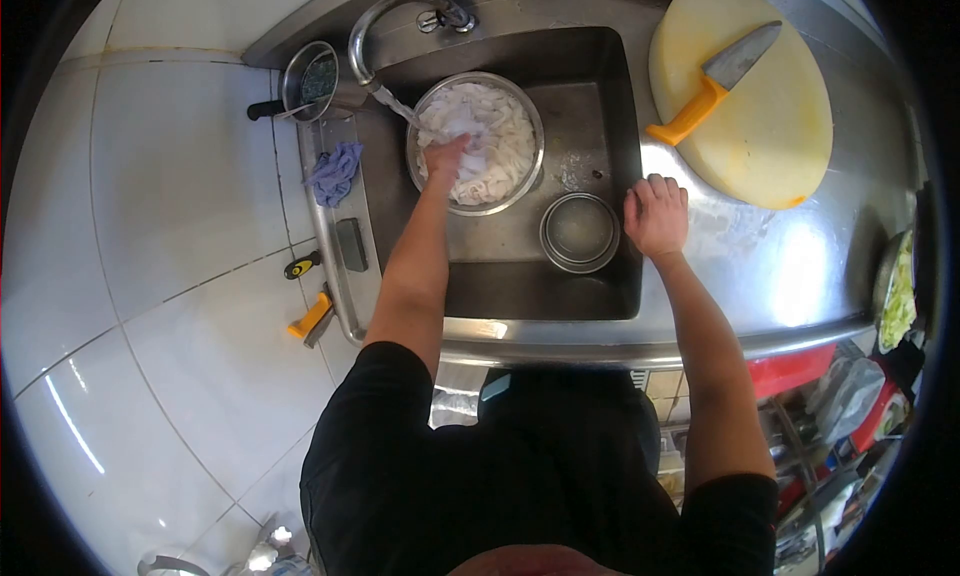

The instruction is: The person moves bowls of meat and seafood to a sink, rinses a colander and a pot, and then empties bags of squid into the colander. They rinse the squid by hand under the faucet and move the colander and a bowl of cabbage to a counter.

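My left hand (pixel 447 156) reaches into a round metal bowl (pixel 541 136) in the sink, among soft white pieces (pixel 500 171) in water. Its fingers are blurred and partly hidden, so I cannot tell whether they hold any pieces. Water runs from the curved faucet (pixel 360 51) into the bowl, close by that hand. My right hand (pixel 657 214) leans on the counter at the sink's right edge, fingers curled in and nothing seen in them. A smaller round metal container (pixel 580 231) sits in the sink beside it.
A thick round cutting board (pixel 790 146) on the right bears a knife (pixel 720 81) with a yellow handle. Left of the sink (pixel 500 301) are a handled strainer (pixel 310 81), a purple cloth (pixel 335 173) and a dark block (pixel 351 244). A dish of green pieces (pixel 897 291) stands far right.
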{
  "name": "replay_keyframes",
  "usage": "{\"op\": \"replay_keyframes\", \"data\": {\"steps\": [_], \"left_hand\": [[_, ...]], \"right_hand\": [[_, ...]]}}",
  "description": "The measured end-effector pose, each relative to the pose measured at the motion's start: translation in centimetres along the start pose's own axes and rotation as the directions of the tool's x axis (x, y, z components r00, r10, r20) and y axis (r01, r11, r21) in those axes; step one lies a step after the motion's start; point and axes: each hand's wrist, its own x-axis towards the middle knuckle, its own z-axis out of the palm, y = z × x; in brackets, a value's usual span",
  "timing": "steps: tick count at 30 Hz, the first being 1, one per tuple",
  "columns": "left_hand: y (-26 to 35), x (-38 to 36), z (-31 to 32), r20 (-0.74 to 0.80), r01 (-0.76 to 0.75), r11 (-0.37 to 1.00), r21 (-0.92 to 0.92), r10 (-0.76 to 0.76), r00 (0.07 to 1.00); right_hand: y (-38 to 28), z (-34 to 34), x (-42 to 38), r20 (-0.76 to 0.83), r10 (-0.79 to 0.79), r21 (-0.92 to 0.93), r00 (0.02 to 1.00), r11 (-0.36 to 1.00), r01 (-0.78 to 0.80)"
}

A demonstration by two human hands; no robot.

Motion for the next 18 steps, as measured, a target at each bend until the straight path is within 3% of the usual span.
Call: {"op": "replay_keyframes", "data": {"steps": [3,6,8,12,15,17,18], "left_hand": [[-0.5,-0.5,1.0,0.016,-0.131,0.963,-0.236,0.138,0.990],[1.5,-1.8,1.4,-0.226,-0.049,0.994,0.099,0.070,0.972],[-4.2,4.3,0.8,-0.206,-0.105,0.979,0.175,0.141,0.968],[-2.3,2.5,1.0,-0.228,-0.103,0.924,0.368,0.197,0.954],[-3.7,2.3,1.5,-0.078,-0.188,0.980,-0.069,0.183,0.980],[-4.1,2.4,0.5,0.036,-0.145,0.988,0.045,0.143,0.989],[-4.3,2.6,-0.1,0.055,-0.211,0.964,0.162,0.205,0.977]], "right_hand": [[0.1,0.1,0.0,0.003,-0.004,-0.001,1.000,1.000,0.004],[0.1,0.0,0.1,0.001,-0.008,-0.003,1.000,1.000,0.008],[0.1,0.0,0.1,0.003,-0.009,-0.005,1.000,1.000,0.009],[0.1,0.1,0.0,-0.007,-0.012,-0.004,1.000,1.000,0.012],[0.1,0.0,0.0,-0.007,-0.011,-0.003,1.000,1.000,0.011],[0.1,-0.1,0.1,-0.004,-0.011,-0.002,1.000,1.000,0.011],[0.1,-0.1,0.1,-0.003,-0.013,-0.001,1.000,1.000,0.013]]}}
